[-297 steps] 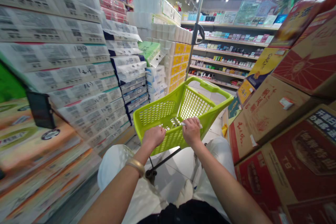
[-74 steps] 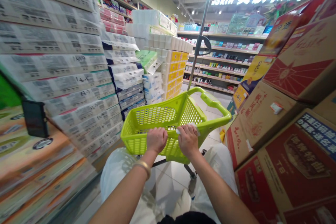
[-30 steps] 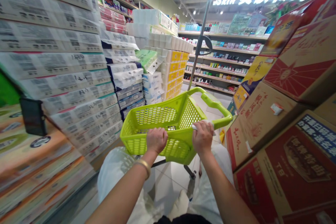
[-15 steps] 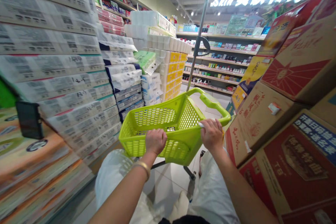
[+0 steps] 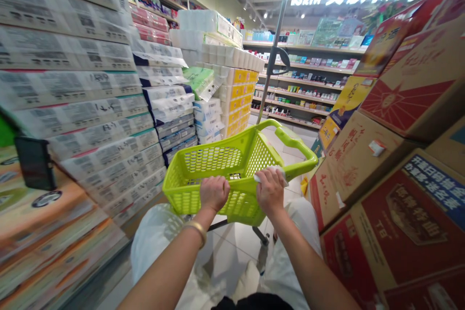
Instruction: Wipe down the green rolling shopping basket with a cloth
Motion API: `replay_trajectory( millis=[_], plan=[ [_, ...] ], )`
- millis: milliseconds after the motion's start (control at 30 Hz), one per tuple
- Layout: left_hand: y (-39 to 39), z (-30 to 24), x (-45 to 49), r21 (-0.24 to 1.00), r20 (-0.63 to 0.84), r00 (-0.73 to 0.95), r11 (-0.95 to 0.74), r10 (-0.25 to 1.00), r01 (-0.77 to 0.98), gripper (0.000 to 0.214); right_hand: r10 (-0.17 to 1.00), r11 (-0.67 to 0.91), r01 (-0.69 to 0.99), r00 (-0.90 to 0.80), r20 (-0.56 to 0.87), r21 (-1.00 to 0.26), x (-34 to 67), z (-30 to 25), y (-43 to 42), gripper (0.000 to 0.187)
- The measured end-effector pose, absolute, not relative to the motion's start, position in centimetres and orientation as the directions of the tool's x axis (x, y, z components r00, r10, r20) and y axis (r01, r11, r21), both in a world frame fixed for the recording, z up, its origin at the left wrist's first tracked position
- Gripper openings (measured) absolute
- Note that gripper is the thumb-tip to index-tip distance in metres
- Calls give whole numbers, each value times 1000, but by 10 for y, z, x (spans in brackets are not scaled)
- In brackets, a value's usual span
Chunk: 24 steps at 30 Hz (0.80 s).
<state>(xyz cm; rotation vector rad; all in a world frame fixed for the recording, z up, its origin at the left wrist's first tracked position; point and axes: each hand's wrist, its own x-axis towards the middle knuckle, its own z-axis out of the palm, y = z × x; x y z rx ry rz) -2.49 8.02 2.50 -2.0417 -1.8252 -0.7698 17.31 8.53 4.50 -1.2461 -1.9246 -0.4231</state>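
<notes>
A lime-green shopping cart (image 5: 214,155) with a perforated basket stands sideways before me, between my knees. My left hand (image 5: 214,193) is closed around the near rim of its basket. On the same rim, further right near the handle end, my right hand (image 5: 271,189) presses a white cloth or tissue (image 5: 278,169) against the plastic; part of it shows beyond the fingers. The cart's handle (image 5: 296,143) curves off to the right. Nothing is visible inside the basket. A metal pole (image 5: 275,48) with a dark hook rises behind the cart.
Tall stacks of wrapped paper packs (image 5: 83,87) wall the left side. A black phone-like device (image 5: 35,162) stands by orange packs at far left. Cardboard cartons (image 5: 363,155) are piled close on the right. Stocked shelves (image 5: 301,85) stand at the back; tiled floor (image 5: 232,252) lies below.
My right hand has slid left along the rim, away from the handle, with the white cloth or tissue. My left hand keeps its grip; the view has shifted slightly.
</notes>
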Motion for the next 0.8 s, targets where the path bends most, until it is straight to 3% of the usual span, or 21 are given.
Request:
replay_trajectory(
  millis=[200, 400, 567, 700, 800],
  plan=[
    [79, 24, -27, 108, 569, 75, -166, 819, 980, 31, 599, 521, 853, -344, 724, -25, 185, 54, 83, 28],
    [81, 23, -26, 120, 563, 74, -171, 823, 978, 30, 585, 426, 904, -279, 761, 4, 252, 79, 98, 25],
    [81, 23, -25, 133, 561, 69, -172, 825, 976, 30, 506, 290, 956, -115, 855, -43, 292, 86, 114, 25],
    [80, 23, -25, 155, 559, 55, -170, 827, 973, 30, 463, 275, 947, 19, 886, -164, 284, 83, 117, 25],
    [80, 22, -26, 166, 559, 47, -167, 828, 972, 30, 495, 304, 930, 31, 868, -207, 253, 75, 109, 25]
  ],
)
